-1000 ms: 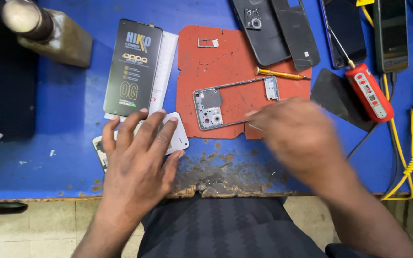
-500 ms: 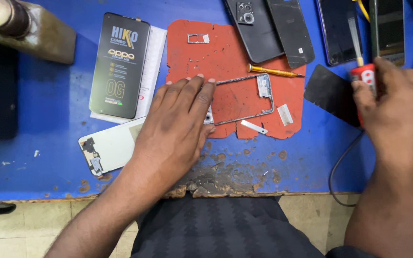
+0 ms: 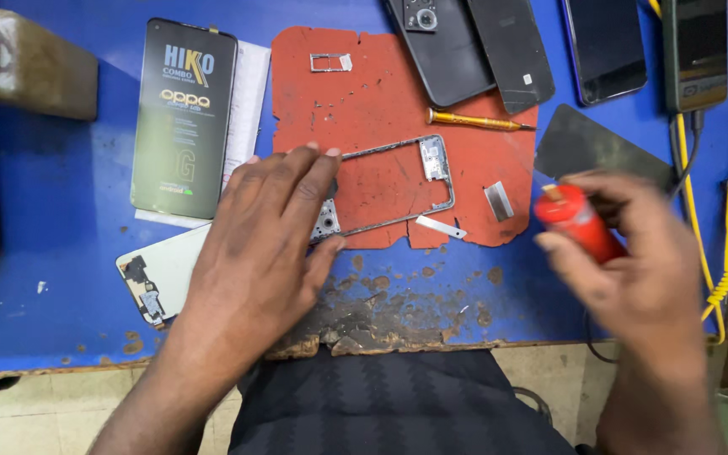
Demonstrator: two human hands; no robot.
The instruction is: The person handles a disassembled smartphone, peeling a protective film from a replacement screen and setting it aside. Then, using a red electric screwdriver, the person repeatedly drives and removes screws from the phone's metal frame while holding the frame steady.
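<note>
Both hands work over the worn blue table [image 3: 61, 278]. The left hand [image 3: 259, 244] lies flat, fingers spread, pressing the bare grey metal phone frame [image 3: 398, 184] onto the torn red rubber mat [image 3: 372, 93]. The right hand [image 3: 634, 270] is clenched around a red cylindrical tool handle [image 3: 579, 223], just off the mat's right edge. Beside the left wrist lies a white phone back cover [image 3: 166, 274]. Farther off rest a small yellow-handled screwdriver [image 3: 478, 121] and a dark boxed replacement screen [image 3: 183, 118].

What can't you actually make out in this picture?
- Head view: the left hand covers the near end of the phone frame.
- The red tool in the right hand is motion-blurred; its tip is hidden.
- The phones at the top are cut off by the edge.
- The screws on the red mat are too small to tell.
</note>
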